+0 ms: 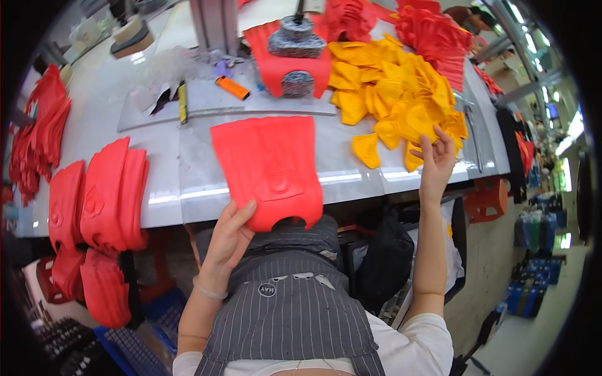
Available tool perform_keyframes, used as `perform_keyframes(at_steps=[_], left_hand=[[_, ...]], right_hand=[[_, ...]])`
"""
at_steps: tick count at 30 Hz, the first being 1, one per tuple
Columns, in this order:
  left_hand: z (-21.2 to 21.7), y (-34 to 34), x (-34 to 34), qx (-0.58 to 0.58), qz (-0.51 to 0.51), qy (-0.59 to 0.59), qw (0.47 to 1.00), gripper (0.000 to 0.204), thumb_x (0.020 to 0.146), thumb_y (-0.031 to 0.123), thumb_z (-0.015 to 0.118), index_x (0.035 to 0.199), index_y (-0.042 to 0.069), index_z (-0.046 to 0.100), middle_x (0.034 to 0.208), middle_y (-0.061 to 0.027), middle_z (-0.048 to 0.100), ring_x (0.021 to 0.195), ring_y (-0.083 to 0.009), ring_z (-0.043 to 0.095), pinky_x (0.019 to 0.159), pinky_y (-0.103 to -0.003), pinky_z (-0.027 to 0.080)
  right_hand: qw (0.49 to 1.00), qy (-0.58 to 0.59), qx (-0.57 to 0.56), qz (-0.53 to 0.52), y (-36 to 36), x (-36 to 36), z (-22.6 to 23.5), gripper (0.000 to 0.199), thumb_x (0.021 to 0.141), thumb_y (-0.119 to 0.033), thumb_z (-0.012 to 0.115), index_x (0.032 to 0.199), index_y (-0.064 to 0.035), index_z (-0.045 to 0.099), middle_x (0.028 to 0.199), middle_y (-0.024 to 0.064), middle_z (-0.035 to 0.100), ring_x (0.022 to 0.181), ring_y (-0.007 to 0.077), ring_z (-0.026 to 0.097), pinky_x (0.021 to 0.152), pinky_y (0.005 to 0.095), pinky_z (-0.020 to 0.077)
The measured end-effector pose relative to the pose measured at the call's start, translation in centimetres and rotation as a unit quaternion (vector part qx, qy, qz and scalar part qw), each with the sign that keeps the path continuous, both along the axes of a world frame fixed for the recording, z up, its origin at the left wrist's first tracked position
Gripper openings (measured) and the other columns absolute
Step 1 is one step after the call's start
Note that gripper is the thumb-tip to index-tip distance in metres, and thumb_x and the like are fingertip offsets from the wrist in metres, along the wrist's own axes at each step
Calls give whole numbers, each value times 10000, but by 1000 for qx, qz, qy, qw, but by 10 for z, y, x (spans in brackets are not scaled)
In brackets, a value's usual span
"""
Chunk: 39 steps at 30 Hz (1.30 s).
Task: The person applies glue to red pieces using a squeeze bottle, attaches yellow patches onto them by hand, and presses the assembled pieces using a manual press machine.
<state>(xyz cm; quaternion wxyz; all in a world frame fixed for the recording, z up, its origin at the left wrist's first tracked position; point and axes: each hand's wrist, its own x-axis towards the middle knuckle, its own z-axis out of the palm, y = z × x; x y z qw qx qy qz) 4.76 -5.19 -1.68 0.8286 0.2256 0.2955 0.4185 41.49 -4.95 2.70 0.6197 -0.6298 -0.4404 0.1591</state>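
Note:
My left hand (231,235) grips a flat red moulded piece (269,169) by its lower left edge, thumb on top. The piece has a raised round shape in its middle and a curved notch at the near end; it hangs partly over the table's front edge. At the right, my right hand (437,161) pinches a small yellow moulded piece (415,122) between thumb and fingers, at the near side of a heap of similar yellow pieces (401,75). A few yellow pieces (365,151) lie apart at the heap's near left.
Red pieces (113,194) hang over the table's front left edge, with more (41,131) farther left. A grey padded form on a red piece (291,56) stands at the back. An orange tool (232,87) and a yellow cutter (182,102) lie on a board. More red pieces (433,34) lie behind the yellow heap.

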Motion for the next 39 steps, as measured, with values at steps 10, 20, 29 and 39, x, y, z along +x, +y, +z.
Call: perform_keyframes(at_steps=[10, 20, 29, 39], left_hand=[[-10, -6, 3, 19, -20, 12, 1000, 388, 951, 109, 554, 1301, -25, 455, 1277, -113, 564, 1180, -176, 544, 1009, -317, 427], [-13, -7, 0, 38, -26, 15, 999, 381, 952, 115, 557, 1295, -23, 469, 1264, -98, 571, 1165, -148, 541, 1001, -296, 420], [-14, -7, 8, 38, 7, 27, 999, 351, 961, 120, 546, 1275, -28, 493, 1230, -98, 593, 1131, -140, 556, 983, -288, 424], [-10, -17, 20, 49, 100, 15, 994, 299, 952, 111, 567, 1214, -32, 554, 1180, -95, 625, 1077, -141, 592, 956, -283, 443]], right_hand=[[902, 206, -180, 335, 3, -148, -1, 366, 844, 5, 665, 1169, -11, 497, 1017, 74, 530, 814, 140, 646, 580, 238, 572], [867, 168, -292, 366, 4, -149, 0, 339, 841, -7, 679, 1140, 5, 519, 873, 33, 524, 662, 139, 671, 510, 203, 548], [883, 32, -303, 357, 8, -148, -1, 314, 830, -73, 719, 1086, -2, 553, 779, 2, 495, 513, 26, 520, 439, 148, 436], [945, -243, -136, 170, -13, -137, -15, 336, 837, -91, 717, 1119, 5, 562, 812, -17, 561, 723, 44, 572, 696, 170, 462]])
